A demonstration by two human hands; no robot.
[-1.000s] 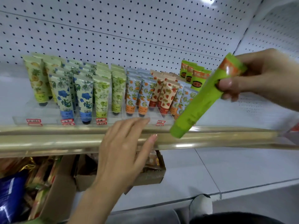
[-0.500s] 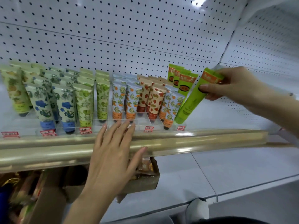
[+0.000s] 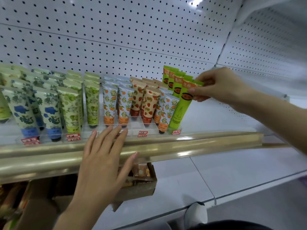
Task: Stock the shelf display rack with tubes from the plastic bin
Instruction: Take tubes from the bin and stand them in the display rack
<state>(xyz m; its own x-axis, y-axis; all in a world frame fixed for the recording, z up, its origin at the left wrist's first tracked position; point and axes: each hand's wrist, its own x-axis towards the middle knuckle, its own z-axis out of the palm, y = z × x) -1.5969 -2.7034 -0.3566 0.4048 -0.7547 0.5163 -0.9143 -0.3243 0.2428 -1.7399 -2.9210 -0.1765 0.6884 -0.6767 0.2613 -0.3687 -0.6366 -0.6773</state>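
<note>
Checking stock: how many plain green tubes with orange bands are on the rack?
4, in the rightmost row of the rack: front tube, pinched by the right hand; second tube; third tube; back tube. Others may hide behind.

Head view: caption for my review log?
Right hand pinches a green tube at the right end of the rack; left hand lies open over the gold rail.

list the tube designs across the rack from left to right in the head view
yellow-green tubes, blue-flower tubes, pale green tubes, orange-fruit tubes, strawberry tubes, more orange-fruit tubes, bright green tube, right hand
</note>
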